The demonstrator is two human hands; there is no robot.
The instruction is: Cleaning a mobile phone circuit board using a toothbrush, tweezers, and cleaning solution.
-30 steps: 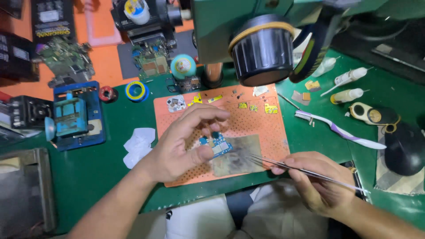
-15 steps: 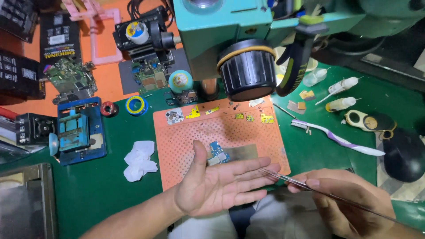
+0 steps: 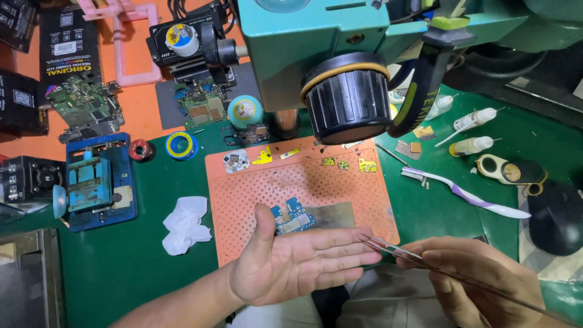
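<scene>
Left hand [image 3: 297,267] is open, palm up, fingers extended flat and together, thumb raised; it holds nothing. It hovers at the near edge of the orange perforated mat [image 3: 243,182]. Right hand [image 3: 480,282] is closed in a pinch on long metal tweezers [image 3: 388,249], whose tips point left and end just beside the left fingertips [image 3: 370,252]. Whether the tips carry any part is too small to tell.

Small blue circuit board [image 3: 293,217] lies on the mat just beyond the left thumb, beside a grey metal plate [image 3: 334,214]. It is apart from both hands.

Handling notes (judgement): with tips this fine, the right wrist is better braced on the bench [image 3: 121,267] edge. The open palm should stay level and motionless while the tips are near it. Any small part is easily lost in the mat's holes, so moves should stay low and slow.

Farther out: microscope head [image 3: 346,97] hangs over the far side of the mat, with small yellow and grey components [image 3: 340,163] in a row beneath it. Crumpled white tissue [image 3: 185,225] lies left of the mat, and a blue board holder [image 3: 97,182] farther left. A toothbrush [image 3: 461,191] and small white dropper bottles [image 3: 473,130] lie to the right.
</scene>
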